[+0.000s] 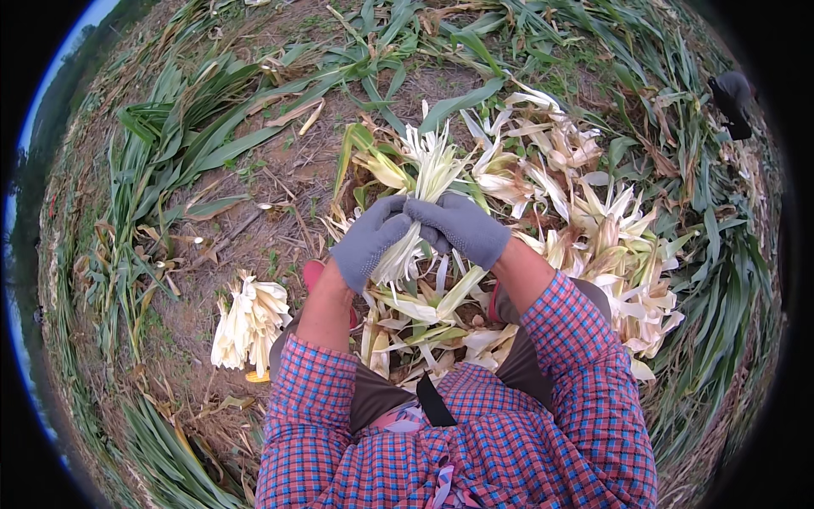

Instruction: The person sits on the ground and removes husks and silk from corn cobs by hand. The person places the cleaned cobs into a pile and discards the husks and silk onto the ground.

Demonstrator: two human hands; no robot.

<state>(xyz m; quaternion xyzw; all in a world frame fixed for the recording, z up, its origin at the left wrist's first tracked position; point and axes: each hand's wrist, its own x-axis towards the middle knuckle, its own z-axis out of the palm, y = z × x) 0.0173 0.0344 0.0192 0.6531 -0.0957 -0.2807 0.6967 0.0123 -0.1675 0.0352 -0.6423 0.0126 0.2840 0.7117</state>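
A bundle of pale corn-husk strips (434,167) is in both my gloved hands, in front of my knees. My left hand (371,244), in a grey knit glove with grip dots, closes around the lower part. From the right, my right hand (463,228) grips the middle, its fingers meeting the left ones. Frayed strip ends (397,264) hang below the left palm, while the upper ends fan out away from me. Just beyond the hands lies a yellow-green corn husk (388,170). Loose husks (439,305) cover the ground between my feet.
A large heap of husks (610,254) spreads to the right. At left, a stack of cream husks (251,321) lies near a yellow corn ear (257,376). Cut green stalks (184,133) ring the spot, with short stubs (198,240) in the soil. A dark figure, apparently a person (732,102), is far right.
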